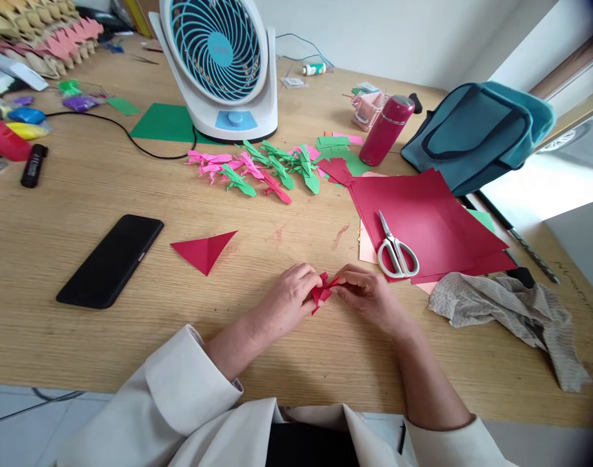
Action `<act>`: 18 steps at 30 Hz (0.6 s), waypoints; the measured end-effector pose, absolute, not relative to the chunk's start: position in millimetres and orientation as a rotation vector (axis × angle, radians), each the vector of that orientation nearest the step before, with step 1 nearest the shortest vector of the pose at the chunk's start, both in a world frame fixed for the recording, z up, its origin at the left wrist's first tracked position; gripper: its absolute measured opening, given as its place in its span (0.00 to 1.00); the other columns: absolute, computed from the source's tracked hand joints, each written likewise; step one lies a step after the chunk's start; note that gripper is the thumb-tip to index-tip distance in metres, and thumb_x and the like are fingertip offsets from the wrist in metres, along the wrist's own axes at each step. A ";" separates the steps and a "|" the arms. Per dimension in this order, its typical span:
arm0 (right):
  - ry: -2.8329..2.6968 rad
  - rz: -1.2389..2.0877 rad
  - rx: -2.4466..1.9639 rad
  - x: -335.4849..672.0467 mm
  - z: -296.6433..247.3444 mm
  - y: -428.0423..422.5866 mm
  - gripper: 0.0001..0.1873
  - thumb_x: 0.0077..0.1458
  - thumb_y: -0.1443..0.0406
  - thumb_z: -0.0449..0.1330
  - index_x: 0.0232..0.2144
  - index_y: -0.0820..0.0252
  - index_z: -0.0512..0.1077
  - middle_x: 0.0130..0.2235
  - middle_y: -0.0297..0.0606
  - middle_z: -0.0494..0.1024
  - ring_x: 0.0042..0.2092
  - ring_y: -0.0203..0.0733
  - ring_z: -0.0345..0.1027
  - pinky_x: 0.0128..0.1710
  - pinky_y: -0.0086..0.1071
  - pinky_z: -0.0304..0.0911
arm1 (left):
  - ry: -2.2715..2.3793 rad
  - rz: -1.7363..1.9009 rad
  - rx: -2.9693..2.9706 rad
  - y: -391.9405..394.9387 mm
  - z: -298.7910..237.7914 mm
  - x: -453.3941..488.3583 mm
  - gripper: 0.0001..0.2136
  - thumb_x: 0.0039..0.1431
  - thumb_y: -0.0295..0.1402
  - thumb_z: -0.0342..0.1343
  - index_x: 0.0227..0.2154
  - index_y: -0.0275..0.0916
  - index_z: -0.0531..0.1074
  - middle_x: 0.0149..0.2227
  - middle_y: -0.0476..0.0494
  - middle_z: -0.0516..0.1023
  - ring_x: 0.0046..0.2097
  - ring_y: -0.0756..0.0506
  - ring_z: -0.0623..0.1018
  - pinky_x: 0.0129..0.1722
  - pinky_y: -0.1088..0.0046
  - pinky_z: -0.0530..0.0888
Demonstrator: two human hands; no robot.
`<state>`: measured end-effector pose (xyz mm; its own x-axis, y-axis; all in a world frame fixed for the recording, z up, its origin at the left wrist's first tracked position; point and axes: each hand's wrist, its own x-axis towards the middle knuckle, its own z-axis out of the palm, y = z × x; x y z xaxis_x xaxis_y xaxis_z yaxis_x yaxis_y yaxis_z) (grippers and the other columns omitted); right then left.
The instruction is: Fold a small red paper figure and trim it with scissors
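Between my two hands is a small folded red paper piece (320, 293), just above the table near its front. My left hand (292, 289) pinches its left side, with the fingers curled over it. My right hand (369, 297) grips a narrow folded point at its right side between thumb and fingertips. Parts of the folds are hidden behind the fingers. To the left of my hands, a creased red paper triangle (206, 251) lies on the table. Several folded pink, green and red paper figures (262, 165) lie in a group farther back.
White-handled scissors (396, 253) rest on red paper sheets (423, 207) at right, beside a crumpled cloth (501, 308). A black phone (111, 259) lies at left. Behind stand a fan (235, 120), a red flask (387, 130) and a teal bag (476, 136).
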<state>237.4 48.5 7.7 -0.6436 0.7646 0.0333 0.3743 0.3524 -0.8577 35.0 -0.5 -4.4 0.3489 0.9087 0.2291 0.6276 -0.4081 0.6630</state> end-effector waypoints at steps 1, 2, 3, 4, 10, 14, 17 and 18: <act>-2.170 1.204 -1.016 236.9 6.8 49.0 0.07 0.62 0.64 0.58 0.34 0.58 0.76 0.34 0.36 0.72 0.32 0.37 0.65 0.30 0.30 0.58 | 1.339 0.813 2.161 -0.5 -4.5 35.0 0.03 0.60 0.26 0.57 0.33 0.37 0.69 0.38 0.46 0.73 0.42 0.46 0.72 0.44 0.69 0.71; -2.154 1.187 -1.036 236.4 6.1 49.6 0.07 0.61 0.64 0.59 0.33 0.58 0.76 0.32 0.35 0.71 0.31 0.37 0.63 0.30 0.30 0.57 | 1.340 0.813 2.172 -0.6 -4.7 35.0 0.03 0.60 0.26 0.57 0.33 0.37 0.68 0.37 0.46 0.73 0.42 0.46 0.72 0.44 0.70 0.71; -2.141 1.169 -1.052 235.8 5.9 50.1 0.07 0.61 0.63 0.59 0.32 0.58 0.75 0.31 0.34 0.71 0.30 0.37 0.62 0.29 0.30 0.56 | 1.341 0.808 2.183 -0.6 -5.0 34.8 0.04 0.60 0.25 0.58 0.32 0.37 0.68 0.37 0.46 0.72 0.42 0.46 0.72 0.44 0.70 0.70; -2.133 1.152 -1.062 235.3 6.0 50.5 0.07 0.60 0.63 0.60 0.31 0.58 0.75 0.30 0.34 0.70 0.30 0.37 0.62 0.29 0.30 0.56 | 1.341 0.799 2.193 -0.7 -5.1 34.5 0.04 0.59 0.25 0.58 0.32 0.37 0.68 0.37 0.46 0.72 0.41 0.46 0.72 0.44 0.69 0.70; -2.113 1.033 -1.149 229.1 8.0 50.2 0.07 0.59 0.66 0.60 0.28 0.59 0.73 0.30 0.33 0.71 0.30 0.36 0.63 0.29 0.30 0.56 | 1.338 0.729 2.271 -1.3 -3.1 32.8 0.04 0.60 0.24 0.57 0.32 0.38 0.67 0.37 0.46 0.72 0.41 0.46 0.72 0.43 0.69 0.71; -2.119 0.941 -1.203 223.8 2.8 47.7 0.06 0.58 0.67 0.61 0.28 0.59 0.73 0.29 0.33 0.71 0.30 0.36 0.63 0.29 0.30 0.57 | 1.363 0.628 2.431 -4.9 -2.5 33.2 0.03 0.63 0.24 0.52 0.34 0.37 0.68 0.37 0.45 0.72 0.41 0.45 0.72 0.44 0.68 0.72; -2.153 0.836 -1.227 220.8 0.1 46.1 0.07 0.58 0.67 0.61 0.27 0.59 0.72 0.28 0.33 0.70 0.30 0.36 0.63 0.29 0.30 0.57 | 1.408 0.536 2.564 -9.9 -3.3 33.8 0.05 0.64 0.23 0.49 0.37 0.37 0.68 0.38 0.44 0.72 0.42 0.44 0.72 0.45 0.65 0.72; -2.164 0.816 -1.232 220.1 0.1 45.7 0.07 0.58 0.66 0.61 0.27 0.58 0.71 0.28 0.33 0.70 0.29 0.37 0.63 0.29 0.31 0.57 | 1.422 0.520 2.595 -11.8 -3.2 33.9 0.05 0.65 0.24 0.48 0.38 0.36 0.68 0.38 0.44 0.72 0.42 0.44 0.72 0.46 0.65 0.72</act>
<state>220.1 45.7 0.1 -0.4543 0.8801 0.1380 0.5700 0.4062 -0.7142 33.9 -11.8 -3.2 0.4947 0.8374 0.2326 0.7901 -0.5448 0.2810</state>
